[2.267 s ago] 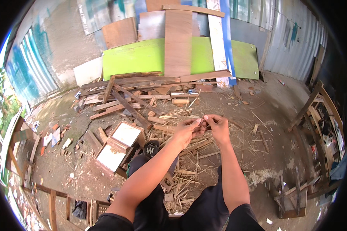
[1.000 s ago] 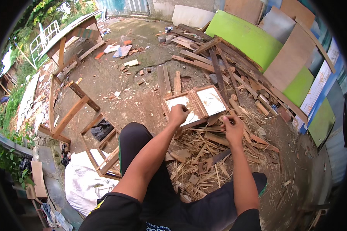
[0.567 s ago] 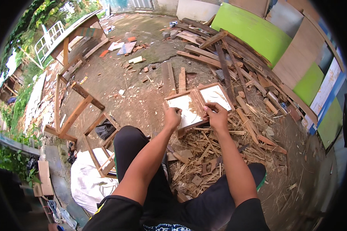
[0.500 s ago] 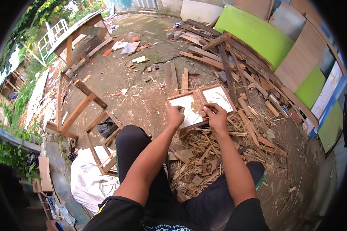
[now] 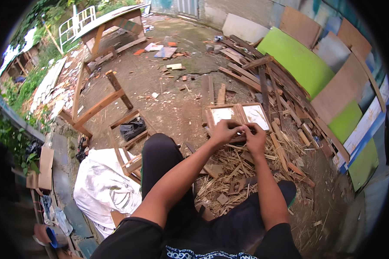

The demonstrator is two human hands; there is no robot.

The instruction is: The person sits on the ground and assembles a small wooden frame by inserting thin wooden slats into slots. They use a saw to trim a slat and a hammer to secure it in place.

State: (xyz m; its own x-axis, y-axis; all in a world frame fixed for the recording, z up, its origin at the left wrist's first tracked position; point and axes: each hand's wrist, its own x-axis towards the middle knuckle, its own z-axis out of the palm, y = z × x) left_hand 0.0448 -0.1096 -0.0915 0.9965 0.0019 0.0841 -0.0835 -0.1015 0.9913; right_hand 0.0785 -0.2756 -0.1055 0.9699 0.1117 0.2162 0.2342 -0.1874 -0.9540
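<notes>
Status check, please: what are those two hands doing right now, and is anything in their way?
Left hand and right hand meet, fingertips pinched together; what they grip is too small to tell. Two-panel wooden frame just beyond. Wood scraps underneath.

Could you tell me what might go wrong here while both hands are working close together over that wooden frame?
The bare left hand and right hand pinch something too small to make out; it could slip into the splinter pile and get lost. Those sharp scraps could also prick fingers. The wooden frame lies loose, so it may shift.
</notes>
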